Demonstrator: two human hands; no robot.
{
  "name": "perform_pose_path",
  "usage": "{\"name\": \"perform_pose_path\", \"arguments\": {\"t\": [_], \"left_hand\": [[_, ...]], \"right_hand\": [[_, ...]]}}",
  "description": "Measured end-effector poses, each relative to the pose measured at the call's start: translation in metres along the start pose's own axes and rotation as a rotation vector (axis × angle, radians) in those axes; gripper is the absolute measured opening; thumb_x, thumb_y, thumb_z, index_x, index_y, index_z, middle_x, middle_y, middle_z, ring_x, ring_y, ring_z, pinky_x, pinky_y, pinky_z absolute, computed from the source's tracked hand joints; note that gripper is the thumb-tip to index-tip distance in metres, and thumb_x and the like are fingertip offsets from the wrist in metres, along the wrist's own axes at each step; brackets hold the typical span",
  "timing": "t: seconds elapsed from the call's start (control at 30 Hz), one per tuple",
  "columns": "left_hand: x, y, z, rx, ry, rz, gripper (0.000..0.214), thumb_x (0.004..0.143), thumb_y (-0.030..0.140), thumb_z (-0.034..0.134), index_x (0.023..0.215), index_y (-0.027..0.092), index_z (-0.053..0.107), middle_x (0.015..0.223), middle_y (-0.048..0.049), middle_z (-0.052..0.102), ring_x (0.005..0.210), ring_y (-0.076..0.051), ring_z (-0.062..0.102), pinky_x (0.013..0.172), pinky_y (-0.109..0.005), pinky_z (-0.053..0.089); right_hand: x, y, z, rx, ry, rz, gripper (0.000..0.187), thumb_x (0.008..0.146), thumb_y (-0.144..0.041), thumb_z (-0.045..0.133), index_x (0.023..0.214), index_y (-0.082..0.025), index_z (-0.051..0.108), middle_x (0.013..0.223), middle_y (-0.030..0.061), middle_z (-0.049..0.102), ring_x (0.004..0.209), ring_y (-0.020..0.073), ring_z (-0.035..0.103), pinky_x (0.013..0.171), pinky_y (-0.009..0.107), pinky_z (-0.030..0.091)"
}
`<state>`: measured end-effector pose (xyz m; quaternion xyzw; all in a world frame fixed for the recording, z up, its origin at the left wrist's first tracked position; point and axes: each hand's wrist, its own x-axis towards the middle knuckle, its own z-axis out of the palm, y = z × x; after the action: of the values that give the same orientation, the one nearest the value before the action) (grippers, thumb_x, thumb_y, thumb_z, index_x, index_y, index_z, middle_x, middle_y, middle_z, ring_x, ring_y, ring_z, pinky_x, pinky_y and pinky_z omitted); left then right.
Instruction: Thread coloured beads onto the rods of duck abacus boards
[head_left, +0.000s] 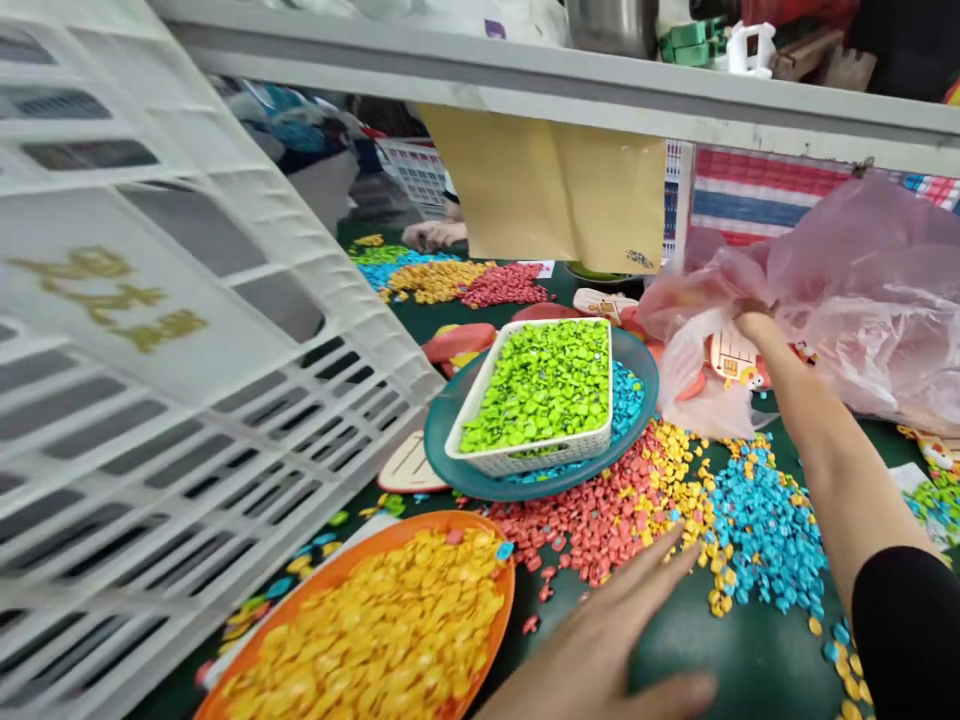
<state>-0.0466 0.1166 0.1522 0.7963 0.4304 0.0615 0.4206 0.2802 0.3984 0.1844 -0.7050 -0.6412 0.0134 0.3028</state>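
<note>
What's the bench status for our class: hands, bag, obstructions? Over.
Left hand open, by red pieces. Right hand at pink bag, grip unclear. Bag crumpled, see-through. White crate blocks view at left.

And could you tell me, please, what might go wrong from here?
The yellow pile meets the red pile and blue pile, so a sweep of the left hand could mix colours. A knock might tip green pieces from the full tray in the bowl. The bag, at the right hand, might drag through pieces if pulled.
</note>
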Motion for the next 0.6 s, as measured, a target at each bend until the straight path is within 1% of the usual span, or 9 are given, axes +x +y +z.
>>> {"name": "perform_pose_path", "arguments": {"t": [0.07,0.13,0.2,0.27,0.33,0.4,0.43,0.53,0.6], "left_hand": [[0.059,0.031,-0.001,-0.02,0.206,0.054,0.094,0.083,0.06,0.063,0.159,0.035,0.013,0.167,-0.005,0.013,0.153,-0.035,0.015,0.121,-0.06,0.023],[0.127,0.053,-0.004,-0.025,0.45,0.124,0.108,0.081,0.051,0.069,0.161,0.021,0.003,0.168,-0.0135,-0.002,0.154,-0.037,-0.002,0.123,-0.059,0.015],[0.197,0.066,-0.013,-0.039,0.652,0.163,0.124,0.068,0.038,0.083,0.16,0.013,0.003,0.166,-0.0203,-0.007,0.152,-0.042,-0.009,0.124,-0.059,0.01],[0.26,0.073,-0.028,-0.093,0.851,0.214,0.123,0.062,0.029,0.086,0.158,0.012,0.012,0.166,-0.0219,-0.001,0.151,-0.046,-0.01,0.123,-0.064,0.007],[0.309,0.076,-0.048,-0.259,0.975,0.334,0.088,0.072,0.019,0.074,0.151,0.019,0.035,0.161,-0.0171,0.028,0.153,-0.04,0.012,0.123,-0.061,0.016],[0.339,0.08,-0.065,-0.409,0.913,0.447,0.045,0.079,0.013,0.06,0.124,0.019,0.061,0.133,-0.0134,0.062,0.133,-0.032,0.052,0.113,-0.051,0.04],[0.347,0.082,-0.071,-0.448,0.88,0.488,0.034,0.081,0.012,0.055,0.113,0.018,0.065,0.12,-0.0105,0.069,0.119,-0.028,0.062,0.105,-0.046,0.048],[0.35,0.095,-0.07,-0.5,0.823,0.606,0.024,0.082,0.013,0.053,0.103,0.017,0.066,0.104,-0.0046,0.073,0.095,-0.019,0.068,0.086,-0.032,0.056],[0.34,0.103,-0.057,-0.552,0.74,0.764,0.021,0.08,0.016,0.061,0.1,0.016,0.065,0.099,-0.0033,0.073,0.09,-0.017,0.066,0.08,-0.027,0.055]], "right_hand": [[0.009,0.003,-0.01,0.058,0.024,0.032,0.04,0.086,-0.014,0.043,0.12,-0.004,0.063,0.108,0.0178,0.071,0.1,0.0211,0.062,0.094,0.041,0.048],[0.0,0.005,-0.026,0.107,0.06,0.031,0.042,0.085,-0.015,0.037,0.116,-0.006,0.064,0.102,0.015,0.072,0.085,0.0184,0.064,0.078,0.032,0.051],[-0.028,0.002,-0.046,0.185,0.054,-0.035,0.037,0.082,-0.02,0.041,0.106,-0.011,0.068,0.091,0.0097,0.072,0.075,0.0172,0.063,0.069,0.028,0.05],[-0.066,-0.003,-0.067,0.305,-0.034,-0.188,0.024,0.078,-0.025,0.051,0.09,-0.015,0.069,0.079,0.0046,0.07,0.069,0.0168,0.061,0.065,0.027,0.049],[-0.103,-0.002,-0.086,0.305,-0.165,-0.3,0.018,0.079,-0.03,0.055,0.082,-0.017,0.068,0.073,0.002,0.067,0.067,0.0167,0.06,0.064,0.027,0.048],[-0.122,0.008,-0.099,0.187,-0.191,-0.354,0.021,0.082,-0.034,0.056,0.091,-0.018,0.068,0.079,0.0035,0.067,0.071,0.0184,0.062,0.066,0.029,0.049],[-0.122,0.016,-0.103,0.095,-0.142,-0.373,0.026,0.083,-0.034,0.057,0.101,-0.018,0.068,0.089,0.0068,0.069,0.077,0.0212,0.063,0.069,0.031,0.051],[-0.087,0.044,-0.101,-0.212,0.109,-0.387,0.061,0.078,-0.034,0.065,0.134,-0.015,0.053,0.132,0.023,0.055,0.113,0.0362,0.058,0.088,0.049,0.05],[-0.044,0.054,-0.091,-0.324,0.201,-0.348,0.068,0.079,-0.033,0.066,0.141,-0.014,0.047,0.147,0.0274,0.042,0.131,0.0427,0.043,0.101,0.062,0.039]]}}
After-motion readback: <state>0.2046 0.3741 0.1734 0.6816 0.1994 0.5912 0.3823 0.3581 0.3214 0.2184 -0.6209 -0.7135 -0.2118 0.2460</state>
